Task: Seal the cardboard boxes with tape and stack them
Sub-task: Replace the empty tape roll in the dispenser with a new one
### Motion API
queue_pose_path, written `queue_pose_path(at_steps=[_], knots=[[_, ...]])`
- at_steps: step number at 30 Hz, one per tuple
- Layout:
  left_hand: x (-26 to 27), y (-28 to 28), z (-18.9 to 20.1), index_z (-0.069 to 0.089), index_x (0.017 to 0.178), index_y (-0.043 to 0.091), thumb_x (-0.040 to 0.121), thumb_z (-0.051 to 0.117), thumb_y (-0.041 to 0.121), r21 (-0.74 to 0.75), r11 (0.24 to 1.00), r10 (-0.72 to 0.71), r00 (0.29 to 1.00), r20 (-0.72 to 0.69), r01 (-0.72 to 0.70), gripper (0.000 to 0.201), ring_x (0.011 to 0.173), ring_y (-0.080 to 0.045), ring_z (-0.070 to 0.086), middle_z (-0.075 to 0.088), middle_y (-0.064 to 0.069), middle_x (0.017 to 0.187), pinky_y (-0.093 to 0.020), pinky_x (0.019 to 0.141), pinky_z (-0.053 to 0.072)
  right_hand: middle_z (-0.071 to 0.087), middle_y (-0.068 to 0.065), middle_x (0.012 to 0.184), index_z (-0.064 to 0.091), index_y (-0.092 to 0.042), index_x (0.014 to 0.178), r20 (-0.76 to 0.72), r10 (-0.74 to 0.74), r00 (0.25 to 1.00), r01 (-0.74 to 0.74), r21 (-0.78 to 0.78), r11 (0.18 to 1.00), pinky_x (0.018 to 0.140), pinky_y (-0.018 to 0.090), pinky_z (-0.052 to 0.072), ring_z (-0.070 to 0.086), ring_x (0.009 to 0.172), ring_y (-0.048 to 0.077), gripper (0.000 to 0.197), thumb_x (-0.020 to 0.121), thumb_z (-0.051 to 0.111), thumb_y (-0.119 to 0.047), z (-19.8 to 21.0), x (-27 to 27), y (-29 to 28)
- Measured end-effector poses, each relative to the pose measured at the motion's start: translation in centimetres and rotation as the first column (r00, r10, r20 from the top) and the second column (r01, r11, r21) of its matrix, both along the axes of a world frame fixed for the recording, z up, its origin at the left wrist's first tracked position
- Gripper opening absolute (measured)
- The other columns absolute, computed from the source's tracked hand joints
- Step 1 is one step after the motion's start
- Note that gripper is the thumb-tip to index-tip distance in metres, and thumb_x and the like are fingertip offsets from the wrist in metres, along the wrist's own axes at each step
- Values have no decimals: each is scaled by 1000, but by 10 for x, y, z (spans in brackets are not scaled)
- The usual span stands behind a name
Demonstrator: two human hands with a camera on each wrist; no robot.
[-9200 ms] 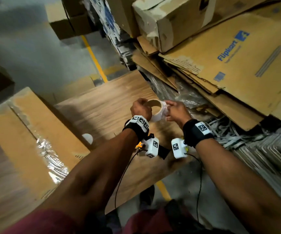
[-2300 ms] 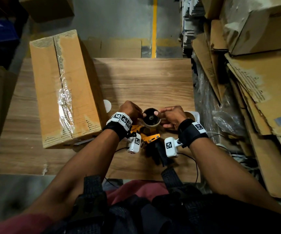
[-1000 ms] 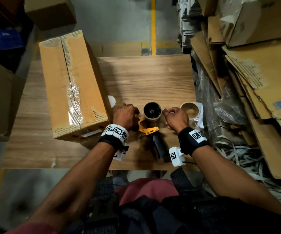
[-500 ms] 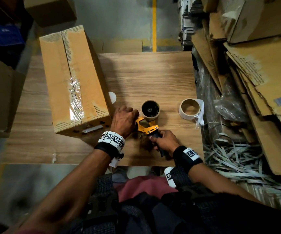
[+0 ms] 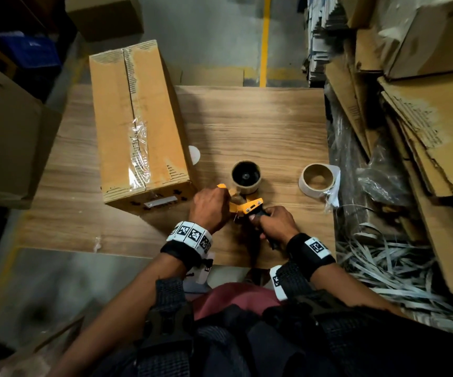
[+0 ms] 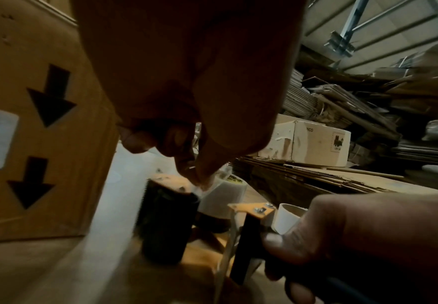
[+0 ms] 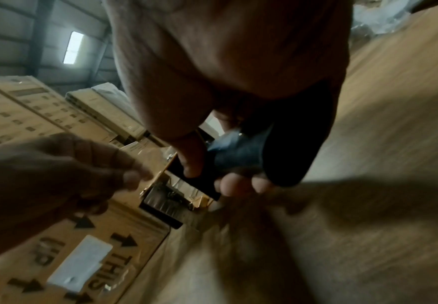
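Overhead, the right hand is wrapped around the black handle of the tape gun, fingers curled tight, while the left hand closes over the gun's orange front; what its fingertips hold is hidden from this view. The gun lies on the table near the front edge, its tape roll pointing away from the person. The box stands just left of the left hand, a strip of clear tape along its top seam, its long side reaching toward the far left corner of the table. A spare roll sits near the right edge, apart from the gun. Bare wood runs from the gun to the far edge; flattened cartons crowd the right side, and white strapping lies below them. From the left wrist, the left hand pinches thumb against fingers just over the gun's orange plate, at the edge of the roll; whether tape is caught between them is too blurred to tell. The right hand grips the handle at lower right, and the box wall with black arrows stands close on the left. From the right wrist, the right hand curls fully around the handle, thumb on top, and the left hand reaches to the gun's front, with the box just beyond it.
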State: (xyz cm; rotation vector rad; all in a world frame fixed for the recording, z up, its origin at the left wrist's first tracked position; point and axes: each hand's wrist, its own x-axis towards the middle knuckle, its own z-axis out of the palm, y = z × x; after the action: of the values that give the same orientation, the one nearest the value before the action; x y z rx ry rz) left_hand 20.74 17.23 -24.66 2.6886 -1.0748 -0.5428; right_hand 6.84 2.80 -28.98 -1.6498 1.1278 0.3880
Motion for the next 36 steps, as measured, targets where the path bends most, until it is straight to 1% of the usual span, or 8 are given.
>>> queue_pose_path(at_steps=[9,12,15,20,23,28,31,36], knots=[[-14,16,-1,78,98,26,87,65,18,-179,962,170,963,-207,-208,19,77,-25,69,77,1,86,-29,68,46,76,6,74,73,-11,85,25,-70,997,69,35,997,52,29,52,68,53,20,26,82,73,-36,3,-6,-20],[-13,25,-13,72,92,33,96,65,21,-156,936,257,915,-309,-316,14,85,-18,66,75,8,93,-29,75,47,76,4,72,73,-11,85,13,-70,997,70,47,996,51,28,51,67,52,19,25,84,73,-36,2,-2,-20],[-13,40,-31,72,95,32,100,68,30,-187,878,327,836,-439,-441,7,89,-14,67,71,12,94,-27,71,49,76,4,72,73,-12,84,3,-49,999,49,29,998,51,29,51,68,52,20,27,82,72,-39,2,-1,-19],[-32,48,-59,74,100,28,94,69,14,-228,886,315,886,-341,-403,15,79,-17,67,68,10,99,-27,66,50,73,1,64,71,-14,81,-24,15,1000,-16,-16,1000,52,29,50,69,50,20,28,83,69,-42,5,-1,-15],[-36,43,-57,73,100,25,98,68,20,-302,859,318,893,-319,-414,7,69,-12,61,71,8,94,-25,64,46,71,-2,61,71,-15,83,-43,39,998,-40,-37,999,50,27,47,66,46,16,29,84,67,-44,8,0,-16],[-40,28,-33,74,98,17,100,66,19,-467,867,142,985,-101,-173,8,66,-16,57,66,1,87,-29,58,45,69,-2,56,71,-15,83,-68,76,995,-80,-61,995,51,28,47,65,45,16,31,84,65,-45,16,1,-21],[-42,20,-29,71,93,18,100,64,21,-487,855,146,984,-106,-179,10,68,-15,56,65,2,86,-35,58,47,71,-1,60,71,-15,83,-67,83,994,-87,-59,994,52,30,50,68,49,17,32,83,65,-46,15,1,-20],[-49,18,-27,66,90,19,97,62,27,-394,879,239,963,-123,-268,12,70,-18,58,66,1,87,-28,63,38,70,-2,59,70,-15,83,-61,67,996,-71,-56,996,51,29,48,66,46,17,27,86,65,-42,15,0,-20]])
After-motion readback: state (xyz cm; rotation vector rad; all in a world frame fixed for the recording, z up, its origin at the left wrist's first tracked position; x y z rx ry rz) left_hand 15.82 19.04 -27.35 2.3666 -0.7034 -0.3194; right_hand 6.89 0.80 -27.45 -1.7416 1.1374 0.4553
